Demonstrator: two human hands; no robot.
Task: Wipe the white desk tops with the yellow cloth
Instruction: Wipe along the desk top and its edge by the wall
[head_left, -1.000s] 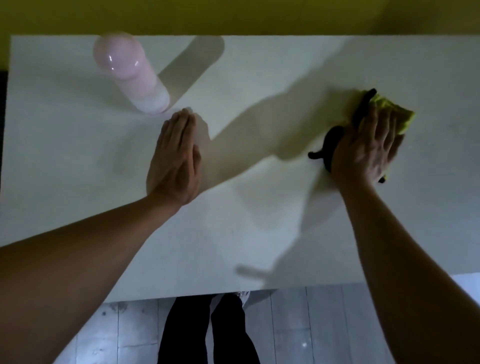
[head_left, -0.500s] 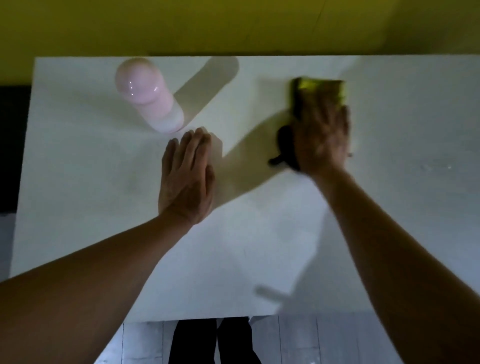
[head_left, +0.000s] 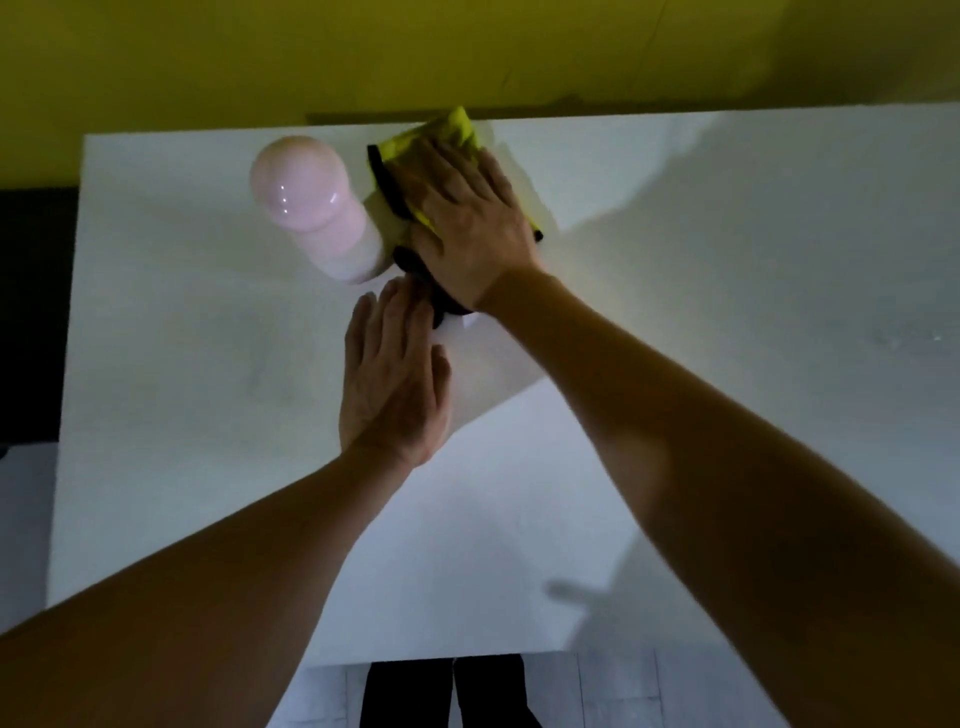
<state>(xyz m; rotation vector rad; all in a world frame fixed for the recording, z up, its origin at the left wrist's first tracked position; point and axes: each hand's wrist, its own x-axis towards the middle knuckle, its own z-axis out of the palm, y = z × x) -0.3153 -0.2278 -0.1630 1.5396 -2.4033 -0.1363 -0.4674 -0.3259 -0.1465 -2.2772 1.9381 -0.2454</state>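
Note:
The white desk top (head_left: 208, 415) fills most of the view. My right hand (head_left: 467, 228) lies flat on the yellow cloth (head_left: 452, 132), which has a black edge, and presses it onto the desk near the far edge, right beside a pink bottle. The cloth's far corner reaches the desk's back edge. My left hand (head_left: 389, 384) rests palm down on the desk just in front of the right hand, fingers together, holding nothing.
A pink bottle (head_left: 317, 208) with a rounded cap stands at the far left part of the desk, touching or nearly touching the cloth. A yellow wall (head_left: 311, 52) runs behind the desk. Grey floor (head_left: 623, 691) and dark trouser legs show below the near edge.
My right hand has swept the cloth from the right side of the desk leftward and farther back, up beside the pink bottle. The left hand has stayed flat in place.

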